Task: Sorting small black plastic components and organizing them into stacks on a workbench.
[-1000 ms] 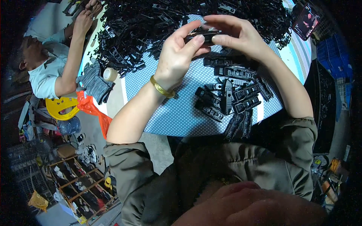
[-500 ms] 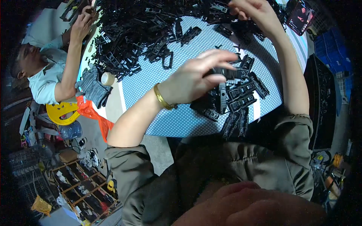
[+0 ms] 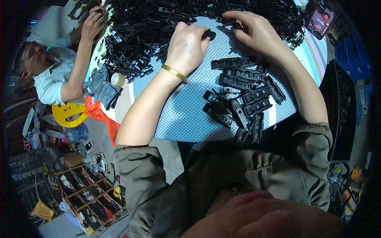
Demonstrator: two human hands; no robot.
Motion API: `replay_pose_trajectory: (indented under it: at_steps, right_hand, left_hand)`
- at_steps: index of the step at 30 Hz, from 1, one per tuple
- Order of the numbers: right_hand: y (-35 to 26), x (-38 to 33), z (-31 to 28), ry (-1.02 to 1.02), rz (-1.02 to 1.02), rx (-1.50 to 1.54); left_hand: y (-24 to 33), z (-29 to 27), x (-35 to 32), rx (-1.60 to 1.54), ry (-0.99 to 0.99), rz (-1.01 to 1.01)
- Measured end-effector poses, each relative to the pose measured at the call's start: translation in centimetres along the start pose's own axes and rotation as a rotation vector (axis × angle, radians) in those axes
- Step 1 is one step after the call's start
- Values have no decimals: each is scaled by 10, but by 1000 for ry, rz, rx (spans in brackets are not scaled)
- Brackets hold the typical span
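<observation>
At the edge of a heap of black parts (image 3: 139, 29), my left hand (image 3: 186, 45) is closed on a small black part (image 3: 208, 35) that sticks out past its thumb side. Across from it, my right hand (image 3: 256, 33) has the index finger stretched out and the thumb apart from it. Dark space shows between them, and I cannot make out a held thing there. Nearer to me, several long black clip-like pieces (image 3: 242, 77) lie loosely stacked on the blue dotted tabletop (image 3: 178, 119).
A phone (image 3: 319, 20) stands at the table's far right. A roll of tape (image 3: 117, 79) and a grey knitted cloth (image 3: 101, 87) lie at the left edge, above a red plastic bag (image 3: 99, 111). Another person (image 3: 51, 75) works at the left side.
My left hand has moved away from the stacked pieces, up and left to the heap, and now grips a small black part. My right hand has come down and slightly left.
</observation>
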State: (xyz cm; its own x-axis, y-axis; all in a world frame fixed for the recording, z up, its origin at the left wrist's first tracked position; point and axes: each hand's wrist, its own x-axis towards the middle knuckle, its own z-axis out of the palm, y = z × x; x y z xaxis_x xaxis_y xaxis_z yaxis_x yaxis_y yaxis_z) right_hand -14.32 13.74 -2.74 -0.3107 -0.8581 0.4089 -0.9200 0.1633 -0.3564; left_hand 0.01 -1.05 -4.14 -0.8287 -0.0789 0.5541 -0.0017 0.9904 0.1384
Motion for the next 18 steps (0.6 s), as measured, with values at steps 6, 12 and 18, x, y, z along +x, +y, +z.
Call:
replay_pose_trajectory:
  at_steps: [6,12,18]
  right_hand:
    - [5,3,3,-50,52,557]
    - [-5,2,0,-5,131,842]
    - [-17,-2,6,77,164,775]
  left_hand:
    - [15,-10,-3,-286,-65,-237]
    - [-2,-17,-4,-1922,-127,-943]
    - [14,-16,-7,-1491,-81,-718]
